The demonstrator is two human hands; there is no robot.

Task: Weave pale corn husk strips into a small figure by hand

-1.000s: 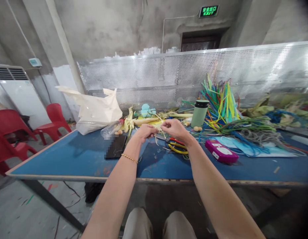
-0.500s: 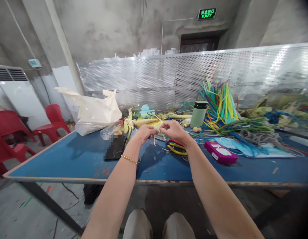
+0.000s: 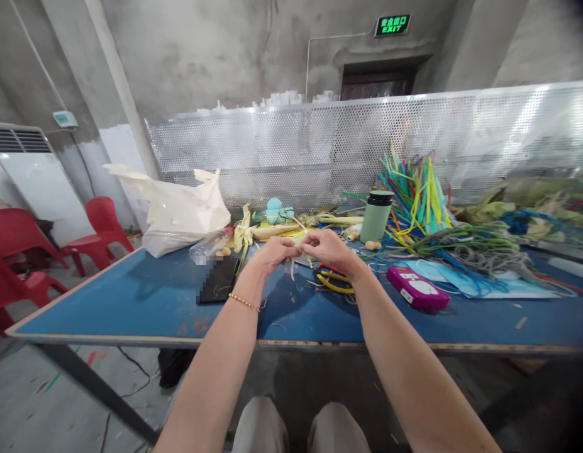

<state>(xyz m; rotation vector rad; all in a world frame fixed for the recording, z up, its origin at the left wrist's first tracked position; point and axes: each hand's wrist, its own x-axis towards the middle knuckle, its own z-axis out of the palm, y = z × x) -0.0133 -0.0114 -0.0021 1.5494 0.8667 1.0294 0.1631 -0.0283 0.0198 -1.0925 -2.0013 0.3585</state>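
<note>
Pale strip (image 3: 292, 270) | between left fingers (image 3: 288, 249) and right fingers (image 3: 310, 240), dangling | both pinched onto it

The fingers of your left hand (image 3: 278, 251) and your right hand (image 3: 329, 248) hide most of the pale strip (image 3: 292, 271), and its detail there is too small for you to tell. Your right arm covers part of the yellow handles (image 3: 334, 287). On the left, the black flat object (image 3: 220, 286) has its side blurred into squares. The picture's right edge cuts the desk (image 3: 116, 313); its left edge cuts the red chairs (image 3: 22, 231).
</note>
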